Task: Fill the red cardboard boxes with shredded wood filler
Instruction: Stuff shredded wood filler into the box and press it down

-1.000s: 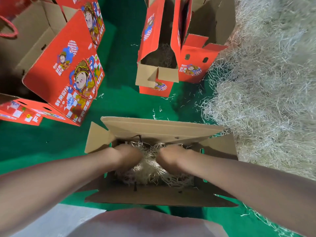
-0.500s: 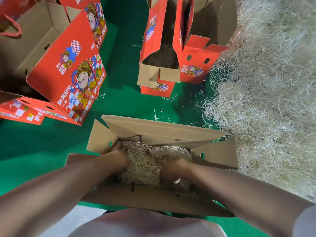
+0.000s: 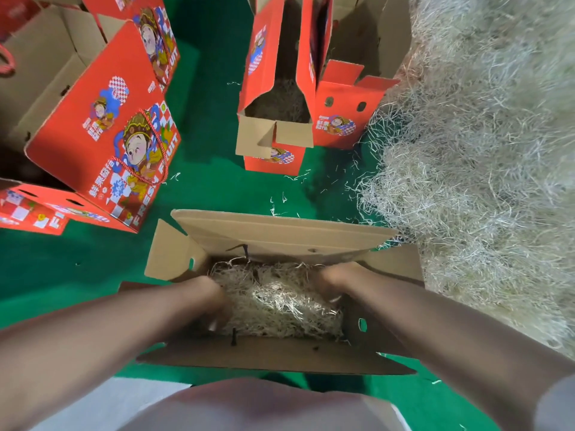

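We see the open cardboard box [image 3: 280, 234] just below the middle of the view, toward 6 o'clock, its brown flaps folded outward on the green floor [image 3: 211, 135]. The shredded wood filler [image 3: 280, 303] lies inside it as a pale mat between the two hands. The left hand [image 3: 214, 301] is sunk into the filler at the box's 9 o'clock end, and the right hand [image 3: 329, 279] at its 3 o'clock end. Both sets of fingers are buried or blurred, so we cannot tell whether they are spread or curled. A large loose pile of filler [image 3: 482, 150] fills the 3 o'clock side. A printed red box [image 3: 102, 126] lies at 10 o'clock, and two upright red boxes [image 3: 273, 88] stand at 12 o'clock.
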